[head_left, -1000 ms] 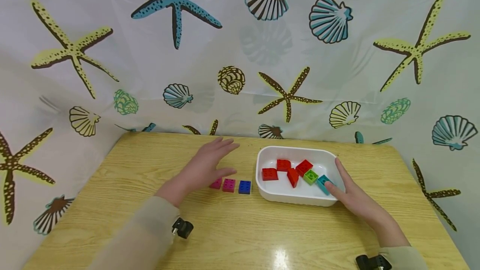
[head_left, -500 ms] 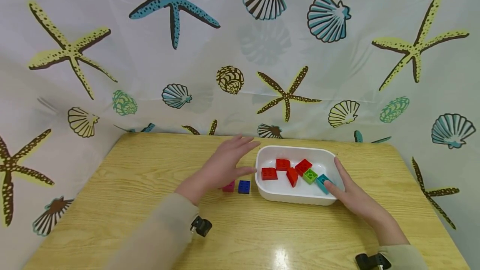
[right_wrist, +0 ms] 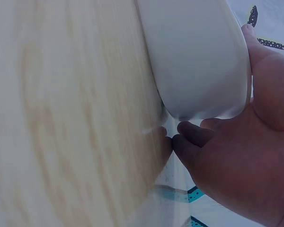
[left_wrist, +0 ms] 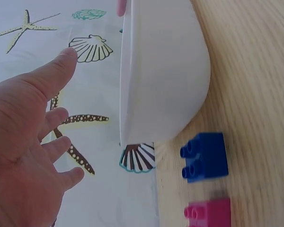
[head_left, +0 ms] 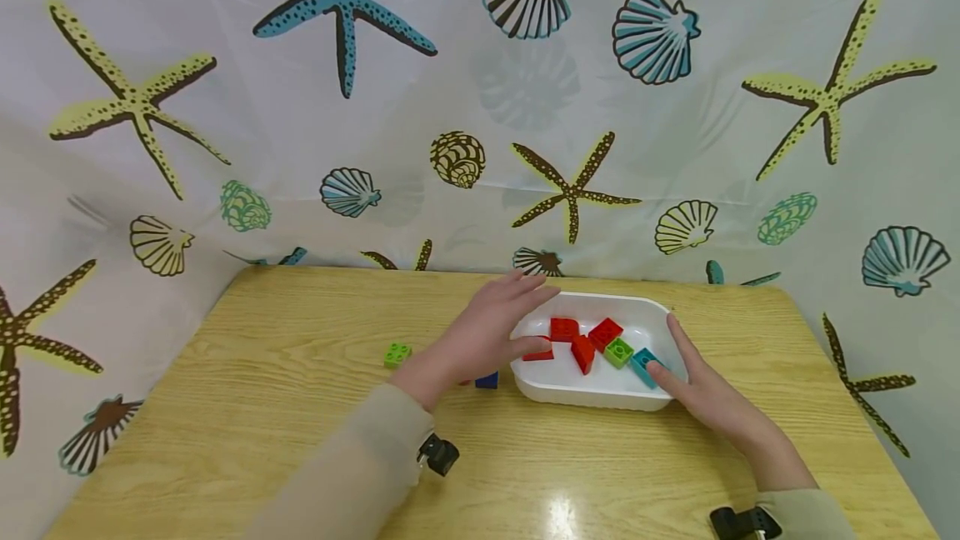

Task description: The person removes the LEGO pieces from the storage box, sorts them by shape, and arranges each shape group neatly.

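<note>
A white plastic tray (head_left: 577, 397) stands on the table, holding several red toy bricks (head_left: 564, 329), a lime green brick (head_left: 618, 352) and a teal brick (head_left: 645, 367). My right hand (head_left: 716, 394) grips its right end, thumb over the rim and fingers at the outer side, as the right wrist view shows. Over the left end hovers my left hand (head_left: 487, 336), its fingers spread and nothing in them. Below that hand, a blue brick (left_wrist: 208, 156) and a pink brick (left_wrist: 210, 213) sit beside the tray in the left wrist view; the forearm mostly hides the pink one from the head view.
Left of my left wrist lies another lime green brick (head_left: 397, 355) on the wooden table (head_left: 285, 365). A white cloth (head_left: 420, 107) printed with shells and starfish hangs right behind the table and along both sides.
My left hand has moved right, from over the pink bricks to over the tray's left end. The lime green brick on the table has come into view. My right hand stays put.
</note>
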Demonstrator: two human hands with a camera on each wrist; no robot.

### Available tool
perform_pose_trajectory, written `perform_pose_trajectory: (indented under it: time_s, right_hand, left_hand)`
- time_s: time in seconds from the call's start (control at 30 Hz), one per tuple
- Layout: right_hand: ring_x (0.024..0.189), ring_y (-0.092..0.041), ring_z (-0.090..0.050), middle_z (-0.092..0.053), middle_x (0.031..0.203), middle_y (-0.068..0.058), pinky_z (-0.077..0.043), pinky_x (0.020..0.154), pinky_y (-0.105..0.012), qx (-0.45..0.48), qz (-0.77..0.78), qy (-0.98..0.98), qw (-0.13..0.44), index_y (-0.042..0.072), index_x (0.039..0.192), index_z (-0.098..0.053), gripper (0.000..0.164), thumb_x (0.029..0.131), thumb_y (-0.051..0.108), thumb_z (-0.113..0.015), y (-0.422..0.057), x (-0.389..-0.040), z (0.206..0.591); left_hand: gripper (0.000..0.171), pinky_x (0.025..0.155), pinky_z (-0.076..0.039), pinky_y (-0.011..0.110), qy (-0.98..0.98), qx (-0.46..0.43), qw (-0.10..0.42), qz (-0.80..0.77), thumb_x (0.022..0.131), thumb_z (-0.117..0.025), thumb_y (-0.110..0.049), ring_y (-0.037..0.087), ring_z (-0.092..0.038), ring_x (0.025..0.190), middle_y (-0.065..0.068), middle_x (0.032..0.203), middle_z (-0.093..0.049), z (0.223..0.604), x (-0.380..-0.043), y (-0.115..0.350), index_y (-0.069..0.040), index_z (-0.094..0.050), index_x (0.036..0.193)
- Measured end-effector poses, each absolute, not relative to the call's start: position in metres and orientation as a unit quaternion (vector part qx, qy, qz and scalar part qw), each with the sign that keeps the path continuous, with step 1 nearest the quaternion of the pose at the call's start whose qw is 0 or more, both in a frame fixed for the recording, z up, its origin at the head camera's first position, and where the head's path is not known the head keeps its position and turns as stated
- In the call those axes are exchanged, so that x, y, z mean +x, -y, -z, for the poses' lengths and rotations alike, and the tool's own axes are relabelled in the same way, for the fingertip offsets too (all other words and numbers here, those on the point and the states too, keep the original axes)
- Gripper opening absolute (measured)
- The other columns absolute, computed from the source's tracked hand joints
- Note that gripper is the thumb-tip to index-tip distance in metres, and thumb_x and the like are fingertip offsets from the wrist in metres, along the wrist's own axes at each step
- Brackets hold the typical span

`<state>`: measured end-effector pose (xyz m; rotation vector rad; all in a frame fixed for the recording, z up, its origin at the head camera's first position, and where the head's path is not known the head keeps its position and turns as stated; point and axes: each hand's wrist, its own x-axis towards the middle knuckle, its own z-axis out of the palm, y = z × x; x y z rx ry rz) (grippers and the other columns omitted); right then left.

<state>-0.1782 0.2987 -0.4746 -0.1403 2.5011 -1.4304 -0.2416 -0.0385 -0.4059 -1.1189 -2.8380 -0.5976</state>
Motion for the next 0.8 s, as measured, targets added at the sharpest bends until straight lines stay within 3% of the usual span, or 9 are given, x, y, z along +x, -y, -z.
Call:
perform_pose_trajectory:
  time_s: [0.8]
  right_hand:
    - [0.15,-0.049,0.002,0.009,0.168,-0.014,-0.01,0.109,-0.077,-0.046,0.485,-0.864,0.124,0.038,0.159,0.012,0.086,0.104,0.045,-0.053,-0.301,-0.179,0.478]
  left_hand:
    - [0.073,0.12,-0.019,0.053,0.911,-0.373,0.004,0.178,0.091,-0.073,-0.045,0.032,-0.022,0.151,0.001,0.161,-0.035,0.429,-0.241,-0.026,-0.028,-0.041,0.155]
